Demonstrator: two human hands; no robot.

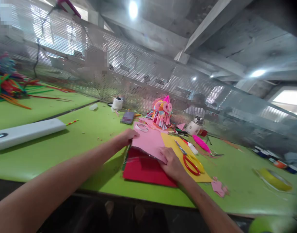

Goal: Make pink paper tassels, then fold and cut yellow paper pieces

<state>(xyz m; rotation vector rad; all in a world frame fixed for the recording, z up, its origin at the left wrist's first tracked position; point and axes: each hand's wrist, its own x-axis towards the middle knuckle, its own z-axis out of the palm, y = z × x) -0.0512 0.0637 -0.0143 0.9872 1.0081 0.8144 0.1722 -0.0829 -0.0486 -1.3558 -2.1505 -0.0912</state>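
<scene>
Holding: both hands are on one pink sheet (148, 140), its near edge bowed up over a red sheet (145, 170).
Left hand (128, 136): fingers pinching the pink sheet's left edge, toward the far side.
Right hand (171, 161): fingers grasping the pink sheet's near right corner, thumb on top.
Pink sheet: middle of the green table (66, 145), above the red sheet and left of a yellow sheet (172, 142).
White ring (142, 130): flat on the far left part of the pink sheet.
Red-handled scissors (184, 152): on the yellow sheet, blades pointing far left, handles toward the near right.
Pink scraps (218, 188): just beside the yellow sheet's near right corner.
Tasselled paper figure (162, 113): beyond the pink sheet, near the perforated screen (138, 68).
Far right of the sheets: a white pot (195, 125), with a magenta piece (201, 143) on its near side.
Right side: a yellow roll (274, 179), well apart from the hands.
Left side: a long white device (29, 133); colourful strips (11, 89) heaped farther off.
</scene>
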